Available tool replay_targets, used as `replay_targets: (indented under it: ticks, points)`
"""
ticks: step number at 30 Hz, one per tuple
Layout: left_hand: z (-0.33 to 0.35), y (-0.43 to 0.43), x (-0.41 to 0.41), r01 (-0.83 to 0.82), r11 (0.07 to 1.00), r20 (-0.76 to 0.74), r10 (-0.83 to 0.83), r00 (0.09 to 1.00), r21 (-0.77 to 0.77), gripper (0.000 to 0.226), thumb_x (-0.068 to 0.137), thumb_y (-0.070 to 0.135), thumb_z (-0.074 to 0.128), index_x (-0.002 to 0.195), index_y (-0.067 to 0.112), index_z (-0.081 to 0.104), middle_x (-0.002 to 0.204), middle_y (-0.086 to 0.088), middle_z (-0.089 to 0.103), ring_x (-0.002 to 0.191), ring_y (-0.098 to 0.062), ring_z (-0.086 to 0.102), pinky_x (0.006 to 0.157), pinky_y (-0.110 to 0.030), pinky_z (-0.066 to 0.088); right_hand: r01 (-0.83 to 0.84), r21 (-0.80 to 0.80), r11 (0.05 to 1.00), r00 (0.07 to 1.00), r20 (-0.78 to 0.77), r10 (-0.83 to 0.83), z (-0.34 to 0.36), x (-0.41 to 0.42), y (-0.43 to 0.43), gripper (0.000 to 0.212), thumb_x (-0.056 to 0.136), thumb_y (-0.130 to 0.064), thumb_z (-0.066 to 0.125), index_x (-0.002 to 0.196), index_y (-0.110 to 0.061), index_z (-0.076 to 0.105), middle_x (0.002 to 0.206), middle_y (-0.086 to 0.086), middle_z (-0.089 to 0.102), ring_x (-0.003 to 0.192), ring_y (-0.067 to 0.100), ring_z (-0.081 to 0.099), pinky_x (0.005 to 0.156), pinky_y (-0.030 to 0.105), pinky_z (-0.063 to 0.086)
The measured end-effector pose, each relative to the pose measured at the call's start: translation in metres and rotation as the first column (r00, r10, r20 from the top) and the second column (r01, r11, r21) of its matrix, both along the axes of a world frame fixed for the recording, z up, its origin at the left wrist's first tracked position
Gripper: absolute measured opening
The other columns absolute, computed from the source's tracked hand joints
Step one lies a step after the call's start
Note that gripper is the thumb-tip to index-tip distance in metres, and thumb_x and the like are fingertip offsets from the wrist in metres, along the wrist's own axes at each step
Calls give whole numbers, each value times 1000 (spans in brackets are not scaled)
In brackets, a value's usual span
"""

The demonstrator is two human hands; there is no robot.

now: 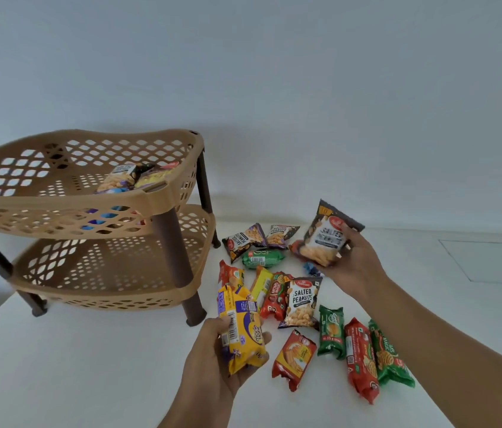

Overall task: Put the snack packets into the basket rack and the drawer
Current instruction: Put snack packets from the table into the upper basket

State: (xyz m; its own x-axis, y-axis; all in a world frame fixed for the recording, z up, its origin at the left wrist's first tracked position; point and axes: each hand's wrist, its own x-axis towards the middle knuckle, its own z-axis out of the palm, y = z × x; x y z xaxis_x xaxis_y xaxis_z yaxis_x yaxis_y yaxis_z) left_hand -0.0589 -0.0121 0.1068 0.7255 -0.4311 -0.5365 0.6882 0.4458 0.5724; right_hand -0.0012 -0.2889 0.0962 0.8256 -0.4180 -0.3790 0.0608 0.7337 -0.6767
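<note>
White table (89, 366), pale wall (243, 57) behind. Far left: tan 2-tier basket rack (157, 199) on the table, a few packets (126, 177) in its top tier. Just right of the rack's front leg, left hand (212, 359) grips a yellow biscuit packet (245, 332), fingers & thumb curled round it. Loose snack packets (300, 301) lie scattered on the table btwn the hands. Right hand (357, 261) holds a salted peanuts packet (327, 239) raised over the pile, fingers curled round its right edge.
</note>
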Motion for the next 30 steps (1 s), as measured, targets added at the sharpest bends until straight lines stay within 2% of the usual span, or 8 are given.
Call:
replay_targets:
  ticks: [4, 8, 15, 18, 21, 24, 27, 30]
  points:
    - [5, 14, -3, 26, 998, -45, -29, 999, -50, 38, 97, 27, 39, 110, -1, 60, 87, -23, 75, 73, -40, 71, 51, -47, 59, -23, 19, 1000, 1000, 0, 23, 3, -8, 29, 38, 90, -37, 65, 117, -10, 64, 116, 19, 70, 107, 44, 64, 91, 65, 48]
    - [10, 35, 1, 38, 999, 10, -38, 999, -15, 39, 96, 29, 41, 107, -1, 63, 89, -23, 75, 75, -39, 71, 51, -45, 61, -20, -206, 978, 1000, 1, 21, 15, -11, 67, 32, 94, -40, 60, 115, -16, 63, 103, 11, 76, 89, 33, 73, 74, 57, 58]
    - [38, 87, 15, 20, 994, 291, -52, 955, 110, 62, 50, 29, 75, 108, 7, 67, 93, -21, 75, 76, -32, 75, 54, -39, 60, -25, -501, 865, 1000, -16, 20, 61, -17, 129, 21, 90, -38, 65, 98, -19, 71, 89, 4, 78, 78, 25, 76, 66, 39, 61]
    - [54, 125, 29, 23, 986, 375, -85, 923, 166, 63, 40, 29, 80, 100, 9, 72, 89, -21, 76, 72, -32, 75, 55, -39, 61, -38, -585, 810, 999, -48, 13, 81, -16, 162, 20, 89, -36, 68, 95, -17, 73, 88, 5, 78, 79, 25, 75, 76, 41, 59]
    - [67, 171, 47, 65, 978, 476, -153, 866, 196, 48, 45, 18, 92, 92, 16, 81, 93, -18, 76, 73, -29, 74, 53, -33, 58, -41, -623, 782, 998, -56, 7, 98, -13, 200, 24, 85, -35, 73, 95, -12, 74, 87, 9, 78, 77, 29, 75, 73, 40, 59]
    - [79, 216, 67, 68, 972, 547, -183, 817, 225, 42, 52, 28, 94, 92, 28, 80, 99, -12, 77, 85, -28, 75, 61, -33, 58, -39, -635, 771, 999, -54, 6, 112, -10, 243, 25, 81, -34, 76, 86, -10, 76, 85, 13, 77, 73, 32, 75, 63, 38, 60]
    - [93, 253, 88, 47, 974, 598, -174, 782, 221, 41, 53, 33, 88, 93, 23, 80, 99, -14, 77, 86, -30, 75, 64, -36, 59, -26, -643, 766, 1000, -24, 13, 126, -7, 284, 23, 74, -35, 78, 77, -12, 77, 86, 16, 76, 73, 35, 75, 66, 43, 59]
    - [109, 281, 105, 15, 975, 636, -158, 755, 224, 55, 54, 38, 81, 104, 16, 75, 100, -13, 76, 88, -30, 75, 65, -36, 60, -14, -623, 782, 999, 21, 34, 141, -7, 321, 25, 64, -36, 77, 75, -14, 77, 85, 16, 76, 70, 34, 74, 54, 38, 58]
